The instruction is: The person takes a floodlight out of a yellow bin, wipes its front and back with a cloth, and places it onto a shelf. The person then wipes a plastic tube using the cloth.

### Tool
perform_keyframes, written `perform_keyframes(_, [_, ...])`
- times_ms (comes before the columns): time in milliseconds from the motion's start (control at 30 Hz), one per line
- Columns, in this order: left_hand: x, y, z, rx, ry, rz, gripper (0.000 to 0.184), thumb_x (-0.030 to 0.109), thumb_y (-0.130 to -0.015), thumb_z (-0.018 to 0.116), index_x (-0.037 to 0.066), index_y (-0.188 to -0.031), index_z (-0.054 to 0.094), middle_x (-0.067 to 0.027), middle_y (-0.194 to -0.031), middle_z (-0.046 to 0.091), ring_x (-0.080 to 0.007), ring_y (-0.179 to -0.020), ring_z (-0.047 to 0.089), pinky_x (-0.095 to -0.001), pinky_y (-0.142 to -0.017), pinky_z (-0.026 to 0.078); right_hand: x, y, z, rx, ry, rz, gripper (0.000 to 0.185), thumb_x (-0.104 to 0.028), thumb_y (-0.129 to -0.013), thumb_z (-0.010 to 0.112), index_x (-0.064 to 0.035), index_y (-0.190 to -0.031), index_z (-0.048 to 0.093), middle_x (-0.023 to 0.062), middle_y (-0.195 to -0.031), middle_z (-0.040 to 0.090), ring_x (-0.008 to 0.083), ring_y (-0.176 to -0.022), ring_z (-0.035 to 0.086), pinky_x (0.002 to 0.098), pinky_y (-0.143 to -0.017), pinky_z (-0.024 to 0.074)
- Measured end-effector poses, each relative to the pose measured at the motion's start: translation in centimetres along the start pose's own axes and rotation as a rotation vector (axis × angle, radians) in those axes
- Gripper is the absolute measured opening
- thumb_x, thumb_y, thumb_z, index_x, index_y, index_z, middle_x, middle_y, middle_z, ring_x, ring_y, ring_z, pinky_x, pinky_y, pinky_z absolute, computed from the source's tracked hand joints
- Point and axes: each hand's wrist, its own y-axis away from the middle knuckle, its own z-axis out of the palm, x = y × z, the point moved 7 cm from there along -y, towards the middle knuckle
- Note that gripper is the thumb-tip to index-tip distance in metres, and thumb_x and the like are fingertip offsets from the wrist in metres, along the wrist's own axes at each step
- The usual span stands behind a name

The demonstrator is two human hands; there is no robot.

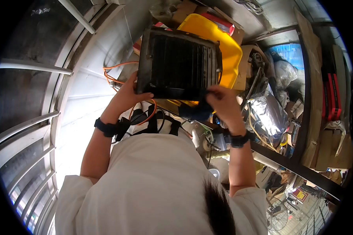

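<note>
A black rectangular panel with a ridged, slatted middle and a worn frame is held up in front of me; I cannot make out its exact kind. My left hand grips its lower left corner, thumb along the near edge and fingers behind. At the lower right edge, my right hand pinches a dark cloth, which bunches against the panel's near side. Behind the panel rises a yellow plastic piece, partly hidden by it. An orange hose loops out beside my left hand.
White wall panelling and barred windows are close on the left. To the right, a dark metal frame borders shelves piled with cardboard, a silvery bag and red boxes. A wire fan guard shows lower right.
</note>
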Motion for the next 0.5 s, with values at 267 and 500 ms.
perform_keyframes(267, [-0.3, 1.4, -0.7, -0.020, 0.214, -0.139, 0.077, 0.001, -0.080, 0.072, -0.001, -0.141, 0.025, -0.0171, -0.097, 0.067, -0.0209, -0.083, 0.068, -0.0303, -0.074, 0.055, -8.2, 0.0, -9.2, 0.769, -0.073, -0.373, 0.017, -0.012, -0.085, 0.068, -0.0002, -0.097, 0.064, 0.0056, -0.083, 0.064, 0.0114, -0.076, 0.059, 0.0254, -0.072, 0.0479])
perform_keyframes(500, [-1.4, 2.1, -1.6, -0.007, 0.188, -0.141, 0.078, 0.001, -0.079, 0.072, -0.003, -0.140, 0.024, -0.0169, -0.096, 0.067, -0.0214, -0.083, 0.069, -0.0309, -0.075, 0.055, -13.0, -8.8, -5.6, 0.652, 0.325, -0.646, 0.019, -0.016, -0.078, 0.069, -0.0045, -0.094, 0.068, 0.0190, -0.090, 0.066, 0.0337, -0.088, 0.063, 0.0385, -0.083, 0.0486])
